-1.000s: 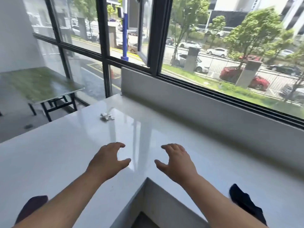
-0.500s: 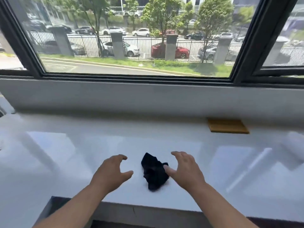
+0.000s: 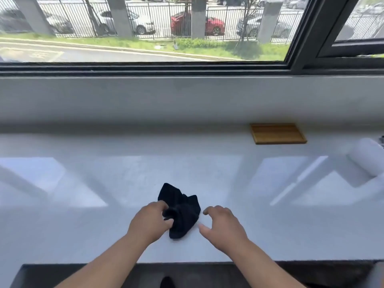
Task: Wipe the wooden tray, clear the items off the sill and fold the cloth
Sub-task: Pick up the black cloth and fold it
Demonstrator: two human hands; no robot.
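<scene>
A crumpled black cloth (image 3: pixel 180 208) lies on the white sill (image 3: pixel 104 183), near its front edge. My left hand (image 3: pixel 150 222) pinches the cloth's left side between thumb and fingers. My right hand (image 3: pixel 222 227) hovers just right of the cloth with curled, spread fingers, holding nothing. A small wooden tray (image 3: pixel 277 133) lies flat at the back right of the sill, against the wall under the window, and nothing rests on it.
A white roll (image 3: pixel 367 156), like paper towel, lies at the far right of the sill. The grey wall (image 3: pixel 187 100) and the dark window frame (image 3: pixel 145 66) rise behind. The sill's front edge drops to a dark gap below my arms.
The view swung from the sill's corner to face the window. My left hand moved right and closed on the cloth, and my right hand drew slightly away from it.
</scene>
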